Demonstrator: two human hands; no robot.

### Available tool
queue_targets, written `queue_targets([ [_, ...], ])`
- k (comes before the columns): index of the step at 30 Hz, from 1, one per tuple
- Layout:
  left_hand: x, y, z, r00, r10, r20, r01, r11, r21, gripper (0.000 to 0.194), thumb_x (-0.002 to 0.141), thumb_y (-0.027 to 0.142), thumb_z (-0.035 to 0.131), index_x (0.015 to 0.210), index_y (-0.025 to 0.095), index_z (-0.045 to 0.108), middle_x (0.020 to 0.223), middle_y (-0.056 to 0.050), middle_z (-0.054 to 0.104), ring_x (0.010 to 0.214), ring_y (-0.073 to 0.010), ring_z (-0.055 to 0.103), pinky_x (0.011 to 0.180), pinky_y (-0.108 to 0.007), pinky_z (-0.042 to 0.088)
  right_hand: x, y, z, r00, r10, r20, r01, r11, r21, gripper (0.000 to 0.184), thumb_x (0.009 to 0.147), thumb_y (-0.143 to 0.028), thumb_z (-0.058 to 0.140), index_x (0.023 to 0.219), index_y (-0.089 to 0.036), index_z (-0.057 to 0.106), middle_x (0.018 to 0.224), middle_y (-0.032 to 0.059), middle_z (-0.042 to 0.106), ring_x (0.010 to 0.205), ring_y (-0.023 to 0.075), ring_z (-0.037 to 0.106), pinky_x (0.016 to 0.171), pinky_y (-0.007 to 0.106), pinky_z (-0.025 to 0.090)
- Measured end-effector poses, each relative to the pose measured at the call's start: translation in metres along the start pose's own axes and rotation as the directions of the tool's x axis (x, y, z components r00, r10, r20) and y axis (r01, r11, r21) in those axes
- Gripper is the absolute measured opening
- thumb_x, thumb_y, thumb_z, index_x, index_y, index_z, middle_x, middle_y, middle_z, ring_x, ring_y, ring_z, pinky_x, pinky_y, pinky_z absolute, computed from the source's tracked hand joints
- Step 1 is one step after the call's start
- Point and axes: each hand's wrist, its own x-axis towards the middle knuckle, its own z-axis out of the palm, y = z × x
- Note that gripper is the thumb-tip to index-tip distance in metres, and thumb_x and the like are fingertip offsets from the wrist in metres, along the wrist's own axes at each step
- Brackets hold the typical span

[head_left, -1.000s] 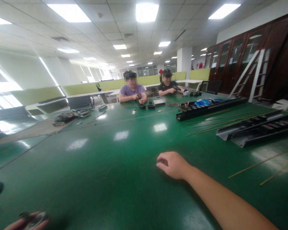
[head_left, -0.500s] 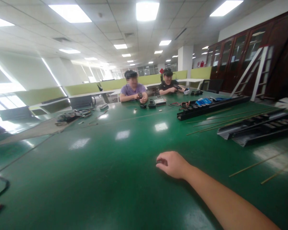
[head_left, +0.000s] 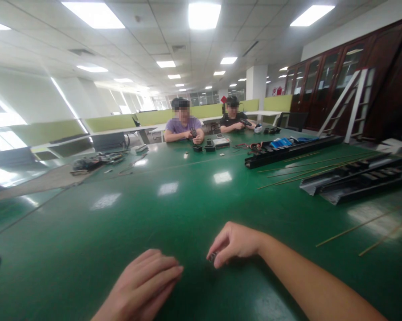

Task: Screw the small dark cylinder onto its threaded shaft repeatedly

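My right hand [head_left: 236, 244] is closed, its thumb and fingertips pinching a small dark piece [head_left: 212, 257] with shiny bits. Most of that piece is hidden by the fingers, and its kind cannot be made out. To the left, at the lower middle of the view, my left hand [head_left: 142, 283] holds nothing that I can see. Its fingers are stretched out and point toward the right hand, with a gap of table between the two. Both hands are over the green tabletop [head_left: 187, 209].
Black channel rails [head_left: 364, 189] and thin brass-coloured rods [head_left: 341, 229] lie on the right. Farther back, a long black rail [head_left: 288, 154] carries blue pieces. Two people [head_left: 184, 127] sit across the table, handling dark items. Cluttered parts [head_left: 90, 162] lie far left. A stepladder [head_left: 354, 107] stands behind.
My left hand has come into view from below. My right hand has moved nearer and slightly left, still pinching the small piece, and the view has shifted a little.
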Motion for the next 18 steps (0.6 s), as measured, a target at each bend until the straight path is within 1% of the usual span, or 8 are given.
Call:
queue_targets([
  [1, 0.016, -0.001, 0.012, 0.995, 0.092, 0.038, -0.09, 0.994, -0.057, 0.042, 0.084, 0.014, 0.067, 0.122, 0.032, 0.065, 0.103, -0.004, 0.072, 0.093, -0.0187, 0.068, 0.092, -0.03, 0.053, 0.0, 0.0, 0.001, 1.0, -0.001, 0.013, 0.0, 1.0, 0.014, 0.047, 0.059, -0.038, 0.088, 0.099, -0.016, 0.079, 0.072, 0.0015, 0.071, 0.06, 0.0104, 0.057, 0.06, 0.022, 0.045],
  [3, 0.045, -0.002, 0.033, 0.989, 0.141, 0.052, -0.131, 0.978, -0.162, 0.043, 0.083, 0.013, 0.069, 0.123, 0.026, 0.063, 0.108, -0.009, 0.07, 0.098, -0.022, 0.066, 0.087, -0.033, 0.055, 0.001, 0.0, 0.0, 1.0, -0.009, -0.002, 0.009, 0.998, 0.055, 0.046, 0.057, -0.037, 0.089, 0.096, -0.015, 0.079, 0.074, 0.0013, 0.071, 0.064, 0.0119, 0.059, 0.063, 0.024, 0.046],
  [5, 0.063, -0.002, 0.049, 0.985, 0.167, 0.05, -0.149, 0.954, -0.259, 0.035, 0.084, 0.012, 0.069, 0.116, 0.025, 0.067, 0.106, -0.009, 0.071, 0.098, -0.0222, 0.066, 0.085, -0.035, 0.055, 0.001, 0.002, -0.002, 0.999, -0.009, -0.033, 0.012, 0.995, 0.104, 0.043, 0.055, -0.036, 0.09, 0.09, -0.014, 0.079, 0.072, 0.0002, 0.07, 0.064, 0.0117, 0.058, 0.064, 0.024, 0.046],
  [8, 0.069, 0.001, 0.062, 0.987, 0.158, 0.04, -0.133, 0.922, -0.363, 0.027, 0.084, 0.012, 0.069, 0.109, 0.023, 0.07, 0.101, -0.008, 0.073, 0.095, -0.0214, 0.066, 0.085, -0.036, 0.056, 0.003, 0.004, -0.004, 1.0, 0.024, -0.002, -0.023, 0.989, 0.146, 0.038, 0.053, -0.035, 0.091, 0.082, -0.012, 0.078, 0.066, -0.0019, 0.067, 0.059, 0.0095, 0.055, 0.06, 0.022, 0.043],
  [12, 0.063, 0.011, 0.064, 0.991, 0.123, 0.051, -0.088, 0.893, -0.442, 0.024, 0.086, 0.012, 0.067, 0.107, 0.023, 0.071, 0.101, -0.008, 0.074, 0.099, -0.0228, 0.067, 0.085, -0.035, 0.058, 0.007, 0.01, -0.002, 0.996, 0.038, 0.077, -0.051, 0.982, 0.182, 0.038, 0.049, -0.034, 0.092, 0.076, -0.012, 0.076, 0.066, -0.0027, 0.067, 0.059, 0.0095, 0.057, 0.061, 0.022, 0.044],
  [14, 0.054, 0.014, 0.056, 0.999, 0.036, 0.027, -0.02, 0.89, -0.456, 0.026, 0.086, 0.012, 0.066, 0.107, 0.026, 0.072, 0.099, -0.005, 0.074, 0.096, -0.0214, 0.069, 0.082, -0.032, 0.059, 0.008, 0.013, -0.003, 0.995, 0.042, 0.095, -0.061, 0.977, 0.202, 0.047, 0.047, -0.033, 0.093, 0.086, -0.013, 0.077, 0.074, -0.0011, 0.07, 0.064, 0.0111, 0.061, 0.066, 0.023, 0.047],
  [16, 0.038, 0.011, 0.04, 0.991, -0.133, 0.023, 0.13, 0.904, -0.406, 0.024, 0.085, 0.017, 0.068, 0.104, 0.031, 0.073, 0.097, -0.002, 0.075, 0.089, -0.0203, 0.071, 0.079, -0.029, 0.06, 0.008, 0.015, -0.007, 0.995, 0.041, 0.092, -0.059, 0.977, 0.203, 0.058, 0.047, -0.03, 0.093, 0.101, -0.015, 0.076, 0.081, 0.0006, 0.072, 0.069, 0.0118, 0.064, 0.069, 0.024, 0.048],
  [18, 0.014, 0.003, 0.017, 0.929, -0.37, -0.007, 0.349, 0.882, -0.316, 0.017, 0.082, 0.026, 0.072, 0.097, 0.034, 0.076, 0.096, -0.001, 0.075, 0.086, -0.0218, 0.072, 0.079, -0.029, 0.061, 0.006, 0.016, -0.013, 0.997, 0.035, 0.063, -0.046, 0.982, 0.186, 0.062, 0.05, -0.028, 0.093, 0.108, -0.016, 0.074, 0.083, 0.0018, 0.073, 0.072, 0.0118, 0.065, 0.071, 0.023, 0.048],
])
